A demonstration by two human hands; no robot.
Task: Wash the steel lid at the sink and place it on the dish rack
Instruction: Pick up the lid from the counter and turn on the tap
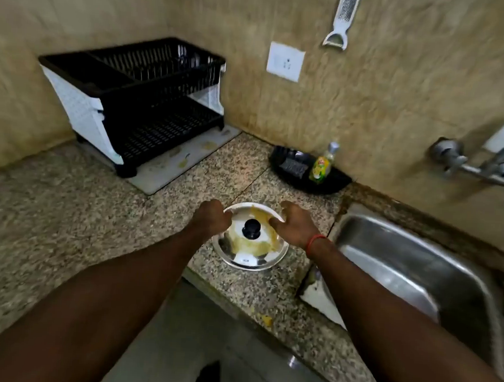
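Note:
The round steel lid (249, 256) lies on the granite counter just left of the sink, its black knob (251, 228) up and yellow food smeared across its top. My left hand (213, 218) curls over the lid's left far rim. My right hand (294, 225) rests on the right far rim, fingers spread over the edge. Whether the lid is lifted off the counter I cannot tell. The steel sink (415, 275) sits to the right. The black and white two-tier dish rack (139, 97) stands in the far left corner.
A black tray (330, 183) with a scrubber and a green dish soap bottle (322, 165) stands behind the lid by the wall. The tap (479, 170) juts from the wall at right. A grater hangs above a wall socket. The rack stands on a white mat.

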